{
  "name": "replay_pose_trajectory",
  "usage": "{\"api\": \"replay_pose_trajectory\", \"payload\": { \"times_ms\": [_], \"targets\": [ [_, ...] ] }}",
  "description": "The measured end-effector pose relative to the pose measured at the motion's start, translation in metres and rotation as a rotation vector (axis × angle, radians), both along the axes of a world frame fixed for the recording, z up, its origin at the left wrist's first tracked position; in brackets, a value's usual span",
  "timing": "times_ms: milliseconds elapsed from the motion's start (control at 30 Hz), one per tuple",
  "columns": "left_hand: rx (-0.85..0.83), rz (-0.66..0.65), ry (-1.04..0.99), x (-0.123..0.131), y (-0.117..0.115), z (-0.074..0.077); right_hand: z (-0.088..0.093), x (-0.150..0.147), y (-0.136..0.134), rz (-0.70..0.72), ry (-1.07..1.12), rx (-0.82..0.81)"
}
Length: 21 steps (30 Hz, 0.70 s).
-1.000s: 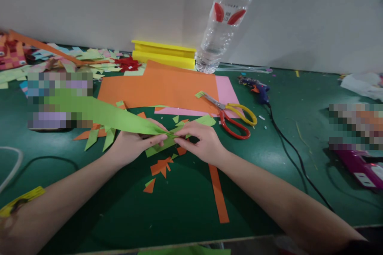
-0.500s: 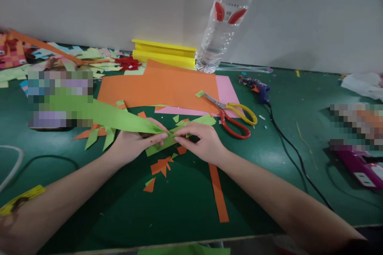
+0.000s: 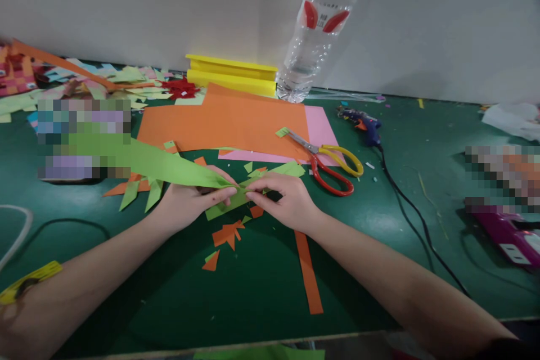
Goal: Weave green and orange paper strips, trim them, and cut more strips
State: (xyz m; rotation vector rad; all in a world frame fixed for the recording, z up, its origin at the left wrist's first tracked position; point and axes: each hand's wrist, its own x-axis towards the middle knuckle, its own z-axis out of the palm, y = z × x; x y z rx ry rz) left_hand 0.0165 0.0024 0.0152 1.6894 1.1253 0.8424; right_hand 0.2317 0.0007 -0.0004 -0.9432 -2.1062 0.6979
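A long green paper strip [image 3: 162,167] stretches from the left to the middle of the table, its right end gathered narrow. My left hand [image 3: 189,202] pinches that end between thumb and fingers. Close beside it, my right hand [image 3: 287,199] pinches the strip's tip, thumb and forefinger together. Under the hands lies another green paper piece [image 3: 219,210]. Orange scraps [image 3: 228,235] are scattered just in front, and an orange strip [image 3: 309,275] runs from beneath my right wrist toward the table's front edge.
Scissors [image 3: 314,150] lie over orange sheets [image 3: 236,124] and a pink sheet [image 3: 321,129]. Behind stand a bottle [image 3: 304,56] and a yellow holder [image 3: 232,81]. A glue gun [image 3: 370,129] with a black cord is at right, a magenta device [image 3: 510,236] farther right. Paper scraps [image 3: 130,76] heap at back left.
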Motion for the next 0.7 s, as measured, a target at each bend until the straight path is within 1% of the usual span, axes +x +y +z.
{"api": "replay_pose_trajectory", "payload": {
  "times_ms": [200,500,700],
  "targets": [
    [-0.01,-0.008,0.001,-0.0009,-0.0003,-0.0011,0.0002,-0.0003,0.0002,0.006,0.009,0.003],
    [-0.06,0.01,0.085,-0.0003,-0.0019,0.0046,0.0008,-0.0002,-0.0001,0.011,0.015,-0.014],
    [-0.073,0.02,0.099,0.0003,-0.0014,0.005,0.0025,-0.0007,-0.0001,0.016,0.015,0.0]
  ]
}}
